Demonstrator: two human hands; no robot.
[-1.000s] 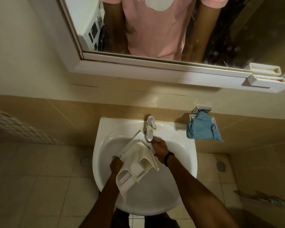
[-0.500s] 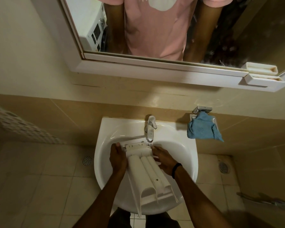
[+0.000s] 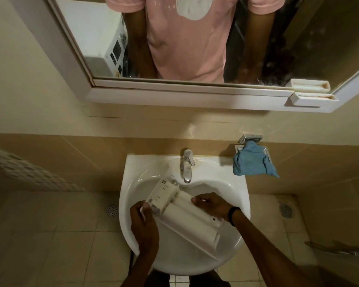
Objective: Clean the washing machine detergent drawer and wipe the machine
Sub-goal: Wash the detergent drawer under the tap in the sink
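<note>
The detergent drawer (image 3: 187, 216) is held over the sink (image 3: 237, 183), underside up and aslant, its slotted end toward the sink's back-left edge below the faucet (image 3: 187, 165), its other end toward the front-right rim. The left hand (image 3: 144, 226) grips the drawer's left side near the slotted end, thumb on top; the right hand (image 3: 211, 205) curls its fingers over the opposite long side. A blue cloth (image 3: 252, 162) hangs on the wall just beyond the sink's back-right corner; the mirror (image 3: 87, 38) above reflects a white washing machine (image 3: 114, 50).
</note>
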